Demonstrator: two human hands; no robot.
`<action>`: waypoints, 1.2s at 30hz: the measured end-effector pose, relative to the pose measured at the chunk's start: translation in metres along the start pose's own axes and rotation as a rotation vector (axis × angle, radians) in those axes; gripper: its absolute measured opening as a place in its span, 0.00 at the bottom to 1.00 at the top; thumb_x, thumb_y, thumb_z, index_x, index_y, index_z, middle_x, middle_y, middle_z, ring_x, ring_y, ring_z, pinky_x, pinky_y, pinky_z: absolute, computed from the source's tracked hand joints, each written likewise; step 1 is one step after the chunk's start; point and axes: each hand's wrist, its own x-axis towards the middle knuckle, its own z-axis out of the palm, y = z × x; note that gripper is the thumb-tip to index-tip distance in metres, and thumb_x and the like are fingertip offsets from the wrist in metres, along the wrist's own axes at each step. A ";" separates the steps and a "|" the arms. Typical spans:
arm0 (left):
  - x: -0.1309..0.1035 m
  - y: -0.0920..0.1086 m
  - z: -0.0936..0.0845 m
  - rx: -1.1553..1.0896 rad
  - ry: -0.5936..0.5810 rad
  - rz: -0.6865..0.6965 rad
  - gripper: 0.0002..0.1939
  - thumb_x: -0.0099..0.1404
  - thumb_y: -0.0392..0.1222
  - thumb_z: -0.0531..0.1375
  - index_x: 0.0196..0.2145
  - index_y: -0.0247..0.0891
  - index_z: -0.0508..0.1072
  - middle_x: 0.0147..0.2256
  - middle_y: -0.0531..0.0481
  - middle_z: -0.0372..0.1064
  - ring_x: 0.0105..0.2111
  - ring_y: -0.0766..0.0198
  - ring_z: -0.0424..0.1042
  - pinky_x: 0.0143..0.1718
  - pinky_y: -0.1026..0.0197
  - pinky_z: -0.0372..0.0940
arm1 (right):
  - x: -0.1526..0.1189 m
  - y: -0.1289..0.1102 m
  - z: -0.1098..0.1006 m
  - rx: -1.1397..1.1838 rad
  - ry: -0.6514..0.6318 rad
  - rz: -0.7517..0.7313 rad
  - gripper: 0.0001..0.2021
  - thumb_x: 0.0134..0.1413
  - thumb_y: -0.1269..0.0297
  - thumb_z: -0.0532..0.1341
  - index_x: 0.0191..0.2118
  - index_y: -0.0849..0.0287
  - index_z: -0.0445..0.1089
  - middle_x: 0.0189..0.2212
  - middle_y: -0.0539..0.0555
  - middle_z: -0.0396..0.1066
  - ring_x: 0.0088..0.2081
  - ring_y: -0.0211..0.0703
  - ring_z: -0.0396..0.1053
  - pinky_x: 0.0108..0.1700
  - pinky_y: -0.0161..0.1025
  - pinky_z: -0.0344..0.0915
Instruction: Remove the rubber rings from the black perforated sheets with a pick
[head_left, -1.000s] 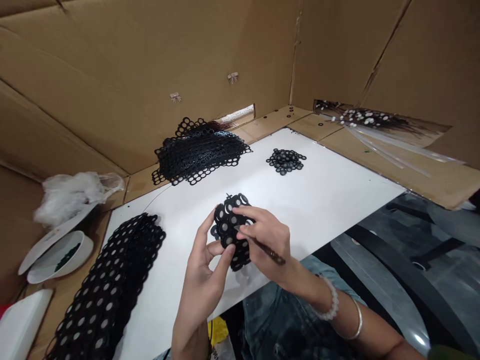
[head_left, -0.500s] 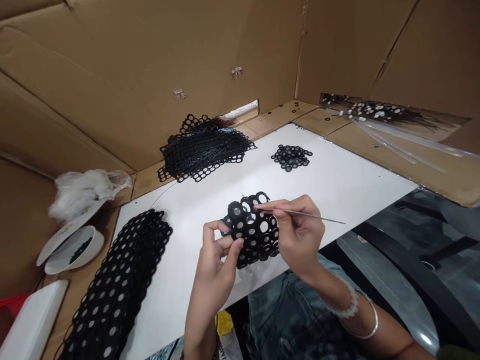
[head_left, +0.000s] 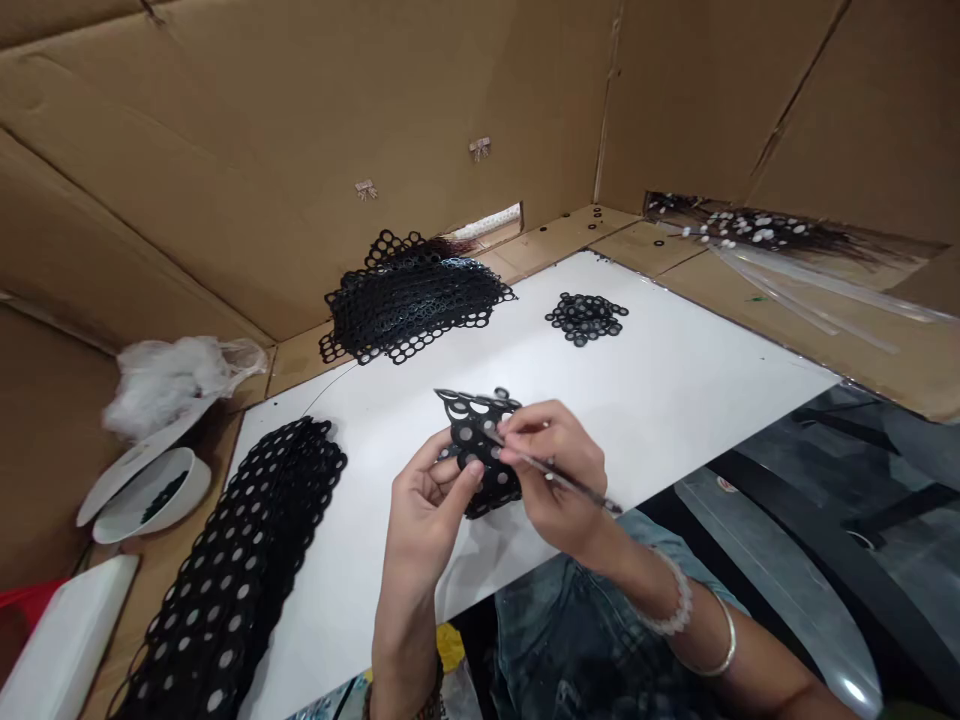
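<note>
A small black piece of joined rings (head_left: 491, 478) is raised over the white board (head_left: 667, 380). My left hand (head_left: 431, 500) pinches its left side between thumb and fingers. Closed around a thin dark stick-like tool (head_left: 570, 482), my right hand (head_left: 559, 465) is at the piece's right side. The tool's inner end meets the rings near my fingertips, and its other end points down to the right. Part of the piece is hidden behind my fingers.
A long black ring mesh (head_left: 225, 570) lies at the left, another stack (head_left: 420, 305) at the back. Loose rings (head_left: 586, 318) are heaped behind my right hand. A white bowl (head_left: 191, 490) and plastic bag (head_left: 172, 380) stand left. Cardboard walls (head_left: 375, 90) surround the board.
My right hand has moved left, and the tool now slopes more steeply down to the right. The ring piece has turned, with its top edge tipped nearly edge-on.
</note>
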 end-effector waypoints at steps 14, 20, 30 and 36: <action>-0.002 -0.005 -0.002 -0.016 -0.023 0.079 0.17 0.64 0.38 0.61 0.51 0.47 0.70 0.22 0.61 0.69 0.22 0.75 0.65 0.29 0.75 0.62 | -0.019 0.010 0.008 -0.229 -0.065 -0.264 0.08 0.55 0.77 0.56 0.31 0.57 0.64 0.29 0.53 0.68 0.32 0.39 0.67 0.32 0.36 0.68; -0.007 -0.006 -0.003 0.162 -0.079 0.094 0.18 0.66 0.39 0.59 0.53 0.43 0.67 0.22 0.60 0.69 0.25 0.72 0.67 0.31 0.72 0.63 | -0.015 0.010 0.010 -0.324 -0.067 -0.253 0.10 0.56 0.77 0.55 0.26 0.58 0.61 0.27 0.52 0.68 0.32 0.41 0.63 0.30 0.37 0.65; -0.014 -0.001 -0.002 0.325 -0.073 0.006 0.18 0.66 0.42 0.57 0.54 0.40 0.67 0.24 0.56 0.70 0.31 0.65 0.70 0.37 0.65 0.64 | 0.001 -0.001 -0.011 0.109 -0.084 0.006 0.11 0.55 0.80 0.55 0.37 0.57 0.67 0.33 0.53 0.75 0.39 0.44 0.76 0.38 0.41 0.76; -0.016 0.004 0.001 0.327 -0.125 0.017 0.14 0.66 0.41 0.58 0.49 0.39 0.72 0.29 0.51 0.71 0.32 0.63 0.69 0.35 0.63 0.65 | 0.011 -0.008 -0.013 0.228 -0.113 0.102 0.12 0.54 0.80 0.56 0.37 0.55 0.67 0.31 0.50 0.74 0.39 0.44 0.77 0.40 0.42 0.76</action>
